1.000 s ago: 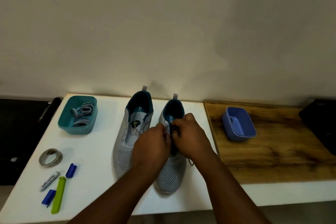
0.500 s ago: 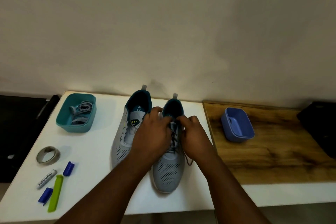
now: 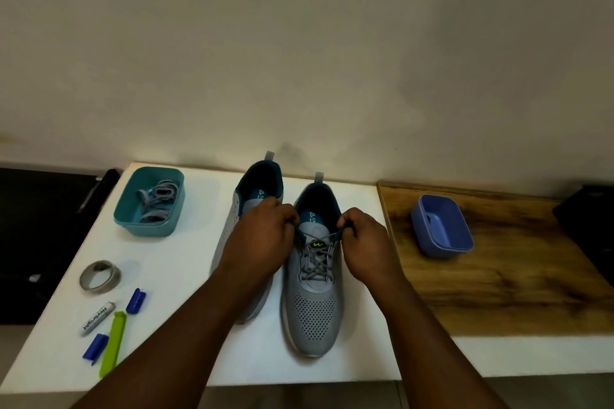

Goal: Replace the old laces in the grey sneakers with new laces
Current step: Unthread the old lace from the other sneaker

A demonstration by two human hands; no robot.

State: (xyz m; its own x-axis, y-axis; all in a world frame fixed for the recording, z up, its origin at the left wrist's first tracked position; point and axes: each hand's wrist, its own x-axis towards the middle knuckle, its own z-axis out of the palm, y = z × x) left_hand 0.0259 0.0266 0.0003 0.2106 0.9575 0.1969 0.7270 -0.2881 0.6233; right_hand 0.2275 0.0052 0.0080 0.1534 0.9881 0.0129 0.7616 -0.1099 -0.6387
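Two grey mesh sneakers (image 3: 312, 292) side by side on smooth white worktop (image 3: 179, 276) (perforated toes nearest). Left hand (image 3: 262, 239), right hand (image 3: 365, 242): each grip pinching dark cord lace (image 3: 319, 236) end over right-side shoe. Flat grey laces (image 3: 154, 206) coiled in teal tub (image 3: 149, 201).

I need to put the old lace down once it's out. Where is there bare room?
Bare white table between the teal tub and the left sneaker; bare wooden board in front of the blue tub. The tape roll, marker and clips crowd the near-left corner.
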